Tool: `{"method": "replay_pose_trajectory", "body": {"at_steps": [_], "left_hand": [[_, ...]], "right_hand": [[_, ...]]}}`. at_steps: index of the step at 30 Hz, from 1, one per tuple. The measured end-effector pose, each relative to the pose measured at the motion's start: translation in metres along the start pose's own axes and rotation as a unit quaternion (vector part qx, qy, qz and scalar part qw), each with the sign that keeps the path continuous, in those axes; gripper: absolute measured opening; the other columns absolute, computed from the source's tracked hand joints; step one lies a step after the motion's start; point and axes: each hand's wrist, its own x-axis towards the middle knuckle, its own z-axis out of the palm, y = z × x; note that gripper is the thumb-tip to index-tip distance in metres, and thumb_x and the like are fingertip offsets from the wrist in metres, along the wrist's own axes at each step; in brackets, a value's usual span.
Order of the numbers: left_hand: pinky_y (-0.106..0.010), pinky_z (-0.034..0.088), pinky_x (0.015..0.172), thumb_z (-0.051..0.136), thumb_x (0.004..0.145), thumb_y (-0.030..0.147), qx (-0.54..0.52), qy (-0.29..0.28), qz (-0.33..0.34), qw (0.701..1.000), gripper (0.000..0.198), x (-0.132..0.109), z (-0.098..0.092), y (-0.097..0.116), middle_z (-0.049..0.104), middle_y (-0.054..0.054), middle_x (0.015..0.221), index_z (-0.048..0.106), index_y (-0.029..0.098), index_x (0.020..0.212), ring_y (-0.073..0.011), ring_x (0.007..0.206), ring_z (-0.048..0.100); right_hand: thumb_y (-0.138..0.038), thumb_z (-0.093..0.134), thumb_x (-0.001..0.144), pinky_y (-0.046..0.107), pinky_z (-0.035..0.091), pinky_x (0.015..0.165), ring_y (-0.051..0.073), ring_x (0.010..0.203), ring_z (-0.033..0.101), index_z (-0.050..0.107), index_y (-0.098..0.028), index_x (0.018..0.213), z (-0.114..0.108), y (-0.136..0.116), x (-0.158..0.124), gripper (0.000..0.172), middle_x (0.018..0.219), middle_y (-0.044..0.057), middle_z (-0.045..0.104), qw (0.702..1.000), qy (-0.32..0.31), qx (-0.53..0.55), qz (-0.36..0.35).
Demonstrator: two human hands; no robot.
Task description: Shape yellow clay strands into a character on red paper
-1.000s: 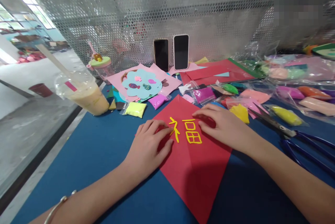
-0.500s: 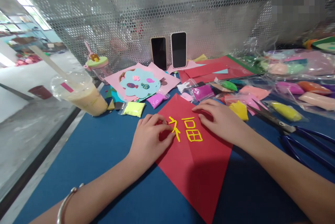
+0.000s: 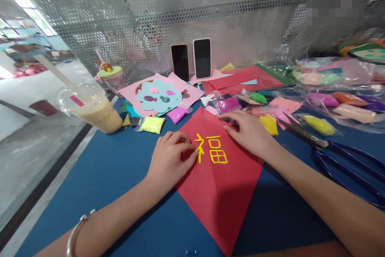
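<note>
Yellow character on red paper

The paper lies on the blue desk. The left hand has thumb and forefinger nearly together at the character's left edge; whether they grip it cannot be told. The right hand, loosely curled with fingertips apart, is at the paper's upper right edge, nothing visible in it. A clear cup contains pale drink; separate small bags contain yellow stuff and violet stuff.
</note>
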Motion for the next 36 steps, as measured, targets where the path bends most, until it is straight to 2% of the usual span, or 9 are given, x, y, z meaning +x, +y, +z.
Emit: {"method": "replay_pose_trajectory", "body": {"at_steps": [4, 9, 14, 19, 27, 30, 33, 34, 36], "left_hand": [[-0.039, 0.046, 0.078, 0.067, 0.08, 0.025, 0.004, 0.003, -0.003, 1.0, 0.009, -0.001, -0.001, -0.001, 0.065, -0.004, 0.093, 0.075, 0.022, 0.082, -0.0224, 0.089, 0.058], [-0.038, 0.046, 0.077, 0.066, 0.081, 0.027, -0.004, 0.014, 0.003, 1.0, 0.009, -0.002, -0.002, 0.0, 0.065, -0.003, 0.09, 0.074, 0.024, 0.082, -0.0216, 0.086, 0.058], [-0.038, 0.046, 0.085, 0.061, 0.085, 0.029, -0.017, 0.109, 0.0, 0.994, 0.016, 0.002, -0.006, -0.007, 0.062, -0.006, 0.098, 0.071, 0.021, 0.095, -0.0216, 0.093, 0.058], [-0.039, 0.045, 0.095, 0.058, 0.085, 0.028, -0.07, 0.167, -0.067, 0.981, 0.026, 0.011, -0.015, -0.031, 0.058, -0.009, 0.111, 0.064, 0.018, 0.108, -0.0237, 0.112, 0.053], [-0.031, 0.054, 0.068, 0.055, 0.086, 0.039, -0.166, 0.163, -0.144, 0.962, 0.035, 0.014, -0.018, -0.061, 0.065, -0.004, 0.092, 0.057, 0.019, 0.113, -0.0171, 0.076, 0.064], [-0.038, 0.054, 0.08, 0.058, 0.084, 0.037, -0.143, 0.207, -0.152, 0.956, 0.042, 0.012, -0.02, -0.061, 0.061, -0.01, 0.107, 0.049, 0.018, 0.121, -0.0224, 0.095, 0.062], [-0.049, 0.04, 0.102, 0.057, 0.086, 0.028, -0.031, 0.286, -0.091, 0.953, 0.04, 0.006, -0.026, -0.045, 0.05, -0.015, 0.126, 0.047, 0.018, 0.123, -0.0279, 0.123, 0.046], [-0.048, 0.038, 0.104, 0.054, 0.088, 0.025, -0.001, 0.275, -0.04, 0.961, 0.033, 0.003, -0.027, -0.037, 0.052, -0.014, 0.125, 0.05, 0.019, 0.12, -0.0271, 0.125, 0.046], [-0.042, 0.044, 0.1, 0.049, 0.091, 0.022, 0.005, 0.158, 0.09, 0.983, 0.022, -0.004, -0.028, -0.02, 0.061, -0.01, 0.118, 0.057, 0.021, 0.112, -0.0232, 0.116, 0.055]], "right_hand": [[-0.013, 0.057, 0.078, 0.038, 0.053, 0.074, 0.021, 0.075, 0.067, 0.069, -0.02, 0.102, 0.0, -0.003, 0.002, 0.027, 0.085, 0.005, 0.072, 0.994, 0.02, 0.097, 0.054], [-0.019, 0.058, 0.08, 0.037, 0.056, 0.076, 0.019, 0.076, 0.069, 0.067, -0.022, 0.101, 0.002, 0.0, 0.003, 0.023, 0.09, 0.005, 0.073, 0.983, 0.04, 0.169, 0.056], [-0.026, 0.06, 0.081, 0.036, 0.058, 0.074, 0.02, 0.081, 0.07, 0.068, -0.021, 0.098, 0.001, 0.002, 0.008, 0.02, 0.094, 0.006, 0.073, 0.973, 0.056, 0.22, 0.052], [-0.028, 0.061, 0.08, 0.038, 0.057, 0.081, 0.021, 0.092, 0.068, 0.068, -0.02, 0.098, -0.005, 0.004, 0.018, 0.022, 0.1, 0.008, 0.071, 0.963, 0.097, 0.245, 0.05], [-0.028, 0.063, 0.077, 0.04, 0.054, 0.086, 0.021, 0.095, 0.067, 0.069, -0.019, 0.1, -0.012, 0.005, 0.039, 0.025, 0.1, 0.008, 0.072, 0.959, 0.124, 0.253, 0.032], [-0.027, 0.063, 0.077, 0.041, 0.054, 0.085, 0.022, 0.092, 0.068, 0.069, -0.019, 0.099, -0.014, 0.002, 0.049, 0.024, 0.098, 0.008, 0.073, 0.963, 0.12, 0.242, 0.025], [-0.025, 0.063, 0.077, 0.041, 0.054, 0.085, 0.021, 0.09, 0.068, 0.069, -0.019, 0.098, -0.014, -0.003, 0.061, 0.023, 0.095, 0.007, 0.073, 0.966, 0.113, 0.23, 0.02], [-0.024, 0.062, 0.077, 0.04, 0.054, 0.085, 0.02, 0.089, 0.068, 0.07, -0.02, 0.097, -0.012, -0.005, 0.065, 0.022, 0.095, 0.006, 0.073, 0.968, 0.11, 0.226, 0.018], [-0.021, 0.062, 0.076, 0.04, 0.053, 0.087, 0.019, 0.088, 0.069, 0.07, -0.02, 0.096, -0.008, -0.008, 0.073, 0.021, 0.094, 0.006, 0.073, 0.971, 0.1, 0.218, 0.014]]}}
